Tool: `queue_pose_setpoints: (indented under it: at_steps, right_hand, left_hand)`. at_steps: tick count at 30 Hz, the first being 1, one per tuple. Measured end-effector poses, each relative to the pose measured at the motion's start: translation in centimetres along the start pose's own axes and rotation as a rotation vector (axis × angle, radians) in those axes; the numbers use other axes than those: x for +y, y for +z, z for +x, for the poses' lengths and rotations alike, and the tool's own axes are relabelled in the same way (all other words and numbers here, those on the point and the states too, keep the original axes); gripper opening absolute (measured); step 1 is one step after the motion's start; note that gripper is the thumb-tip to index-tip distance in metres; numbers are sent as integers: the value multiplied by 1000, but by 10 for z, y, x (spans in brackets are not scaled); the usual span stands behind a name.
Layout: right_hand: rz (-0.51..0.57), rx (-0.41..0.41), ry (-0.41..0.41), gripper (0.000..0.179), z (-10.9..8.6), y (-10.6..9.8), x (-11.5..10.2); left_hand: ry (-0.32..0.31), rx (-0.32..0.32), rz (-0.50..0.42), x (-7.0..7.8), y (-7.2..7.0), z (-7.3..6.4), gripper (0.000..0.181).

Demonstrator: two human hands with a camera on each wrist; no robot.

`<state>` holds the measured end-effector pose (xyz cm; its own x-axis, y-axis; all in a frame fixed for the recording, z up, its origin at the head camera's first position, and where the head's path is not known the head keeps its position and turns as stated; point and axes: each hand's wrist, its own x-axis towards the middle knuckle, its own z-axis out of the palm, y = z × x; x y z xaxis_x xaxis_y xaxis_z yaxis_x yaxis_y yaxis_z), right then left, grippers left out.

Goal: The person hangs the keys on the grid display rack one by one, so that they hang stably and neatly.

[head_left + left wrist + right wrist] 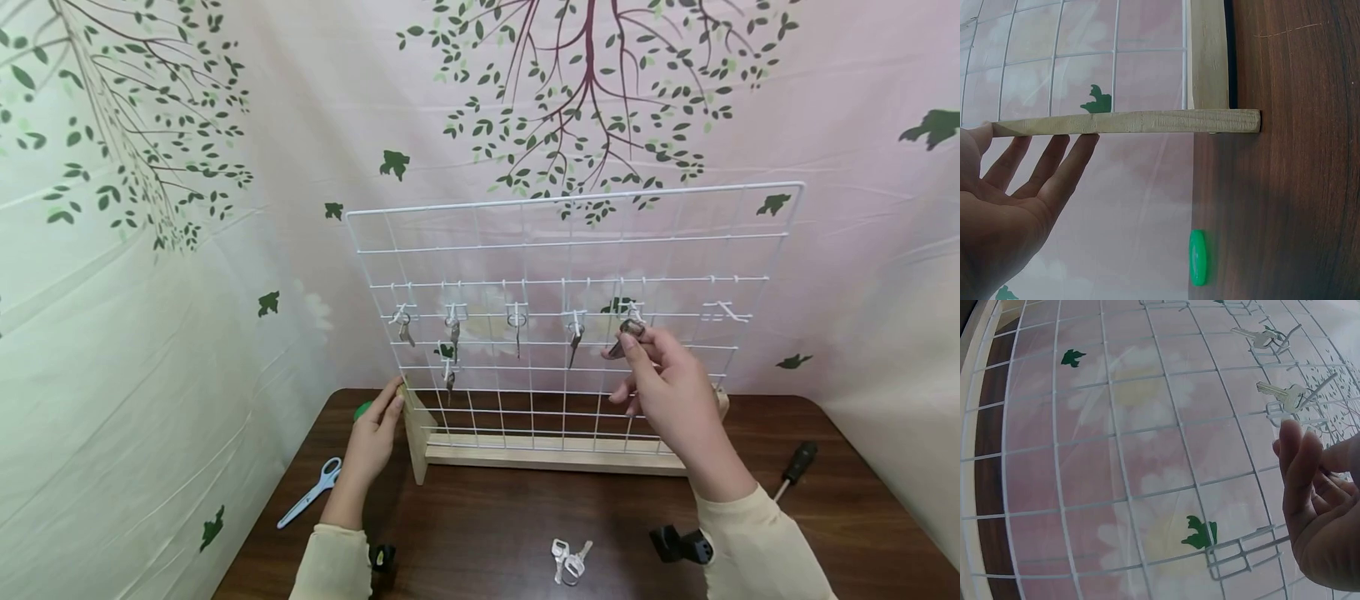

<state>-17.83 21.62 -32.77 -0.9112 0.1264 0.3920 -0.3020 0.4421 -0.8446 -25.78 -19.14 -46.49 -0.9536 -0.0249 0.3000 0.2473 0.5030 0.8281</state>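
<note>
A white wire grid [551,390] stands upright in a wooden base, with keys hanging from its hooks. Up at the fifth hook from the left, my right hand [671,379] pinches a key [630,330] between thumb and fingers. The right wrist view shows that hand [1322,506] close below a hanging key [1285,395], its own key hidden by the fingers. On the left, the fingertips of my left hand [375,437] rest against the outer face of the wooden side board [1141,122], fingers fairly straight and thumb at the board's end.
Two keys on a ring [572,562] lie on the dark table in front of the base. Blue scissors [311,492] lie left, a screwdriver [797,471] right, and a black object [678,545] beside the right sleeve. A green round object [1197,257] sits behind the left hand.
</note>
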Motion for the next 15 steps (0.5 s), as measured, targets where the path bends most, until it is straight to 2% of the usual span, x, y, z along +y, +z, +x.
queue_pose_setpoints:
  at_steps: [10,15]
  right_hand:
    - [59,-21,79,51,-42,8,14]
    - [98,-7,95,46,-59,15,15]
  left_hand:
    - [-28,-20,-5,1,-2,-1,51]
    - [-33,-16,1,2,-2,-1,52]
